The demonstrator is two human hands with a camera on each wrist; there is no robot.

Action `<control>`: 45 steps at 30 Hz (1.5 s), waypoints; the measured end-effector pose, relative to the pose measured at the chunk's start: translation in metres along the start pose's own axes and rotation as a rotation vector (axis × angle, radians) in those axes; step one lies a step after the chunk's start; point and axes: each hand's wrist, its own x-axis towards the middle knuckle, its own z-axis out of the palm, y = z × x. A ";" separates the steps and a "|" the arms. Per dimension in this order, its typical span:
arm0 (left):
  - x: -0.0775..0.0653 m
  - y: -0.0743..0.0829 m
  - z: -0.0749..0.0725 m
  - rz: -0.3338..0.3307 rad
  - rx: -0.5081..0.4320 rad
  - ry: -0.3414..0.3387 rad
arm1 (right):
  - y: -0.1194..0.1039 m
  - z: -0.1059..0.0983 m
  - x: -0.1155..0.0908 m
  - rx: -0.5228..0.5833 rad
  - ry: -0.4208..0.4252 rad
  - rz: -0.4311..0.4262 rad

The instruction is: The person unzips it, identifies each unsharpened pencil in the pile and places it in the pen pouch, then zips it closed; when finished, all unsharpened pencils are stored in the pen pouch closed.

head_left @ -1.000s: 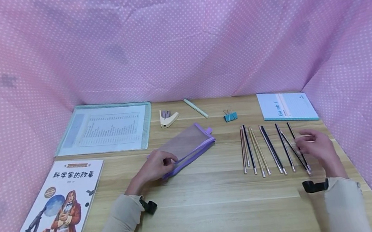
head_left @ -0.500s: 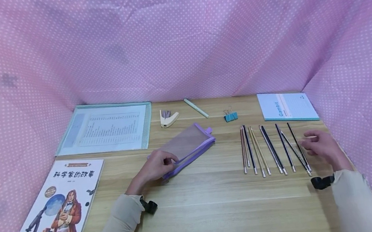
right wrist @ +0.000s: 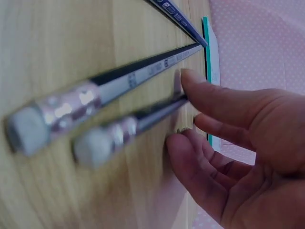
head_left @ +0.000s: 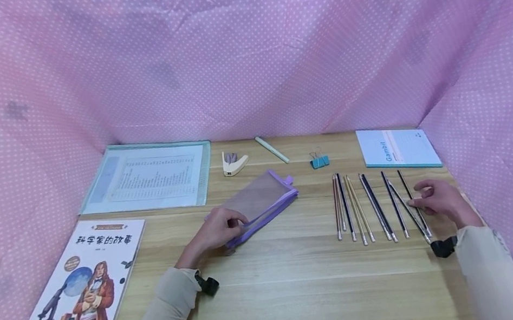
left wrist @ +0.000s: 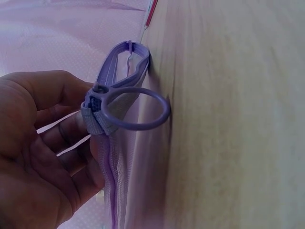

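The right hand (head_left: 439, 199) lies at the right end of a row of pencils (head_left: 375, 205) on the wooden table (head_left: 303, 284). Its fingertips (right wrist: 190, 78) touch the rightmost black pencil (right wrist: 143, 117); the wrist view shows thumb and forefinger set on either side of that pencil, closing on it in a light pinch, with the eraser end pointing toward 7 o'clock of the hand in that view. In the head view the pencil runs from about 11 o'clock of the hand down past its 8 o'clock side — its lower end just beside the wrist. A second black pencil (right wrist: 128, 81) lies close beside it, apart from the fingers.

The left hand (head_left: 214, 231) grips the near corner of a purple mesh pouch (head_left: 262, 197), fingers curled round the zip end; in the wrist view the zip's ring pull (left wrist: 138, 107) sticks out just past the fingers (left wrist: 57, 102). The pouch stretches away from the hand toward 1 o'clock, lying flat on the table.

Farther out, at 12 o'clock of the pencils, sits a blue binder clip (head_left: 319, 160), with a pale green pen (head_left: 271, 149) and a cream stapler (head_left: 233, 163) to its left. A light blue notebook (head_left: 397, 147) lies at 12 o'clock of the right hand. At 10 o'clock of the left hand rests a clear document folder (head_left: 150, 175), and at 8 o'clock an illustrated book (head_left: 88, 276).
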 end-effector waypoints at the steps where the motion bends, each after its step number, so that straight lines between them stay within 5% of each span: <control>1: 0.000 0.000 0.000 -0.004 -0.003 0.000 | 0.000 0.000 0.000 -0.002 0.002 -0.006; 18: -0.001 0.005 0.001 -0.063 -0.020 0.027 | -0.001 -0.003 0.002 -0.001 -0.005 -0.016; 38: 0.000 0.013 0.012 -0.167 -0.060 0.067 | -0.013 -0.014 -0.021 0.210 -0.020 0.034; 45: 0.000 0.015 0.014 -0.154 -0.066 0.091 | -0.023 -0.009 -0.025 0.325 0.016 0.010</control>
